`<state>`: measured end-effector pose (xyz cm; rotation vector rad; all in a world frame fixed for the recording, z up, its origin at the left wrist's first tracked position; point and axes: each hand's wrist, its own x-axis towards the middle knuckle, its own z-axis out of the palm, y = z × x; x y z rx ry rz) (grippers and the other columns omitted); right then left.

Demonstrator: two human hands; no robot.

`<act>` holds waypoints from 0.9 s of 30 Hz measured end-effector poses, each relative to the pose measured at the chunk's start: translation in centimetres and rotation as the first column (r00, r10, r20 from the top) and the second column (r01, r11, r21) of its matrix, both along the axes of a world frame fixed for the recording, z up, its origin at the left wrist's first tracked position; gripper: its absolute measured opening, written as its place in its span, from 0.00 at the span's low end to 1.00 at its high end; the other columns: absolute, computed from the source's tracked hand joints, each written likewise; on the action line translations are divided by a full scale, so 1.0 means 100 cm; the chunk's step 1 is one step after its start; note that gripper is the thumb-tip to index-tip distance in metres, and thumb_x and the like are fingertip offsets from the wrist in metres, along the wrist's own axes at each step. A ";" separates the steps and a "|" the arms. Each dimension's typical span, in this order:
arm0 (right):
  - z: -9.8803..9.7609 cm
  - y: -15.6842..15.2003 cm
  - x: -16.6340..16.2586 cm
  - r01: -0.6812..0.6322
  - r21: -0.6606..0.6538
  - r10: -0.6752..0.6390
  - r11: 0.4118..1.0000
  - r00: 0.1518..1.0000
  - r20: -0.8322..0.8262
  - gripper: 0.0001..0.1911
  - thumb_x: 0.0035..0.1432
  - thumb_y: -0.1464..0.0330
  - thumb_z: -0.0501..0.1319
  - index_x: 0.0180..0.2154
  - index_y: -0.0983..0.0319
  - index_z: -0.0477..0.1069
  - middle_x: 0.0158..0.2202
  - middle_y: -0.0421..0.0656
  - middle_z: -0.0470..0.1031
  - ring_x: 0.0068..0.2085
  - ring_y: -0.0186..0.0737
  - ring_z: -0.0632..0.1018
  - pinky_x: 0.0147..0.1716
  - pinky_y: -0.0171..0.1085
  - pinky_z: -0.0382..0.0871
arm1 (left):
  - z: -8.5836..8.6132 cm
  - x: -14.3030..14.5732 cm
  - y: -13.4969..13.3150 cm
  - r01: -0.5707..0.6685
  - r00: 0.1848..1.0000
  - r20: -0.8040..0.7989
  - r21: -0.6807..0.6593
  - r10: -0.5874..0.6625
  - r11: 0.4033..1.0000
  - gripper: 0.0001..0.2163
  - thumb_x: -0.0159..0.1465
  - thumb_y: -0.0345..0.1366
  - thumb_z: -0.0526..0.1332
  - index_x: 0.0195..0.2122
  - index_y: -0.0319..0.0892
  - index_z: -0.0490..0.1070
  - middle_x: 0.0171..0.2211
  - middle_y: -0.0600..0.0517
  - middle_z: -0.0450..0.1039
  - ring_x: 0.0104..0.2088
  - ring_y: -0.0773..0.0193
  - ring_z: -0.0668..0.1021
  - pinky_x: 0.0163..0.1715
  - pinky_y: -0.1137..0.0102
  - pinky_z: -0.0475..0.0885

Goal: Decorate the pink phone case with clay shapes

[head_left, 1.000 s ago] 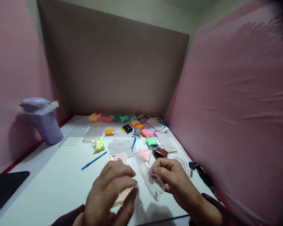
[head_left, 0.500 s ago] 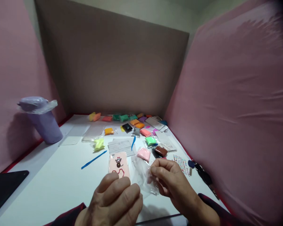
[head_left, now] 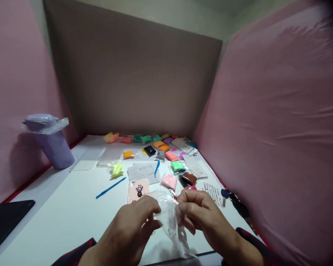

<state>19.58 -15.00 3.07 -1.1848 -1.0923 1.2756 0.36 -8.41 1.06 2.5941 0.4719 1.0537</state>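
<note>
A crumpled clear plastic bag (head_left: 170, 218) hangs from my right hand (head_left: 204, 214), whose thumb and fingers are pinched on its edge. On the bag's other side is my left hand (head_left: 127, 227), thumb and forefinger curved apart close to the film. I see nothing held in it. Beyond the left hand lies a pink phone case (head_left: 134, 187) with a small brown-and-white figure on it; its lower part is hidden by the hand and bag. Past the bag sit a pink clay packet (head_left: 169, 181) and red-handled scissors (head_left: 172, 194), partly covered.
Several coloured clay packets (head_left: 145, 139) line the table's back. A blue stick tool (head_left: 111, 188) lies at left, a blue plastic knife (head_left: 157, 169) on lined paper (head_left: 141, 173). A purple bin (head_left: 54, 147) stands at left; a sticker sheet (head_left: 213, 193) and keys (head_left: 240, 207) lie right.
My left hand has turned and its thumb and forefinger have parted beside the bag. The bag has swung down and toward me, uncovering the scissors. My right hand keeps its pinch.
</note>
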 end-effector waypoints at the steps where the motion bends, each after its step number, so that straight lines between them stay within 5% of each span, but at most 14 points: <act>1: 0.000 -0.001 0.001 0.001 0.017 -0.001 1.000 1.000 0.005 0.12 0.52 0.66 0.61 0.20 0.63 0.65 0.14 0.34 0.62 0.17 0.26 0.59 0.18 0.30 0.51 | 0.001 0.000 0.001 -0.007 1.000 -0.015 -0.042 0.006 0.999 0.07 0.63 0.24 0.55 0.38 0.44 0.64 0.30 0.52 0.74 0.28 0.65 0.76 0.29 0.73 0.71; 9: -0.001 0.004 -0.001 -0.006 0.007 0.006 1.000 0.998 0.055 0.10 0.51 0.66 0.61 0.21 0.63 0.66 0.16 0.35 0.63 0.19 0.28 0.61 0.18 0.29 0.52 | 0.013 0.002 -0.002 0.107 0.990 -0.098 0.045 -0.102 0.993 0.12 0.64 0.24 0.52 0.25 0.41 0.67 0.27 0.49 0.70 0.24 0.67 0.71 0.24 0.74 0.67; 13: -0.001 0.008 -0.001 -0.005 -0.034 0.005 0.999 1.000 0.010 0.08 0.49 0.68 0.59 0.21 0.63 0.66 0.15 0.34 0.61 0.18 0.27 0.60 0.18 0.29 0.50 | 0.014 0.003 -0.006 0.186 0.954 -0.239 -0.005 -0.182 0.983 0.10 0.64 0.24 0.52 0.30 0.42 0.69 0.34 0.48 0.76 0.27 0.66 0.75 0.26 0.74 0.68; 17: -0.003 0.009 0.000 -0.016 -0.052 0.012 0.999 0.997 -0.074 0.10 0.49 0.67 0.61 0.20 0.63 0.64 0.15 0.33 0.58 0.17 0.26 0.56 0.18 0.29 0.47 | 0.011 0.002 -0.004 0.130 0.947 -0.301 0.049 -0.109 0.990 0.14 0.62 0.21 0.49 0.35 0.42 0.72 0.28 0.50 0.75 0.25 0.64 0.74 0.25 0.72 0.65; 20: -0.006 0.010 0.003 0.049 0.026 -0.047 0.998 0.997 -0.060 0.18 0.57 0.58 0.60 0.23 0.64 0.69 0.20 0.38 0.65 0.21 0.30 0.61 0.21 0.31 0.52 | 0.017 0.002 0.001 0.001 0.982 -0.185 -0.151 -0.030 0.989 0.12 0.64 0.27 0.51 0.28 0.41 0.71 0.23 0.51 0.73 0.22 0.66 0.71 0.23 0.73 0.63; 23: -0.011 0.010 0.007 0.074 0.160 -0.068 0.984 0.997 -0.042 0.33 0.60 0.42 0.51 0.29 0.65 0.74 0.26 0.43 0.69 0.27 0.35 0.66 0.27 0.34 0.60 | 0.028 0.006 0.006 -0.116 0.992 -0.103 -0.537 0.072 0.835 0.11 0.63 0.36 0.57 0.24 0.41 0.71 0.20 0.53 0.71 0.22 0.67 0.70 0.23 0.74 0.63; 27: -0.016 0.011 0.006 -0.009 0.171 0.004 0.985 1.000 0.030 0.25 0.52 0.47 0.65 0.36 0.63 0.75 0.29 0.42 0.71 0.30 0.36 0.70 0.31 0.34 0.65 | 0.037 0.013 0.007 -0.103 0.993 -0.044 -0.770 0.108 0.629 0.15 0.62 0.41 0.59 0.21 0.40 0.72 0.20 0.53 0.71 0.22 0.69 0.69 0.22 0.75 0.63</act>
